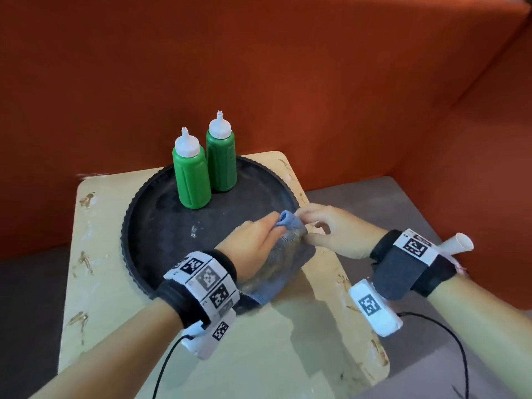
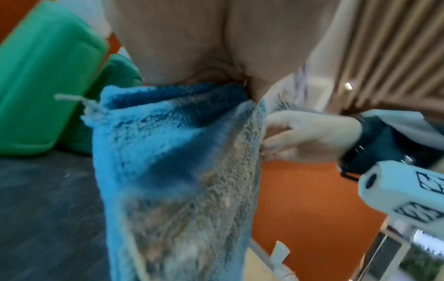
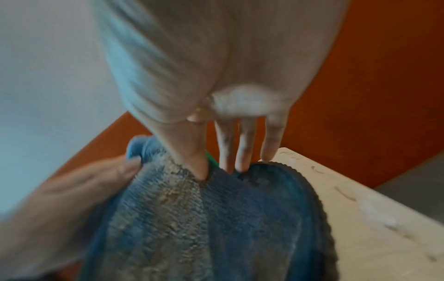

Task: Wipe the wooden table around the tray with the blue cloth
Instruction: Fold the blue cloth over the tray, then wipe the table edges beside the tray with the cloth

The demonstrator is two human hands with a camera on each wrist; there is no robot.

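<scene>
- Left hand [image 1: 250, 240] pinches the upper corner of the cloth [image 1: 276, 269], fingers curled round a rolled bit of the fabric above the tray.
- Right hand [image 1: 322, 226] pinches the same top edge just beside the left; from its wrist view, thumb and fingertips [image 3: 201, 171] dig into the fold.
- Between the two hands the cloth is held up and hangs down, its lower part draped over the near right rim of the tray [image 1: 138, 203] and onto the table [image 1: 259, 355].
- Blue at the edges, the cloth is soiled grey-brown through the middle [image 2: 182, 209].
- Round, dark and with a ridged rim, the tray sits on the far half of the table.
- Two green bottles [image 1: 191, 174] with white nozzle caps stand upright at the far side of the tray, just beside each other.
- Pale wood, the table top carries brown smears along its left and right edges [image 1: 86, 198].
- Both wrists wear black bands with white marker blocks [image 1: 207, 280], and a black cable runs from each.
- Behind the table stands an orange wall [image 1: 288, 82].
</scene>
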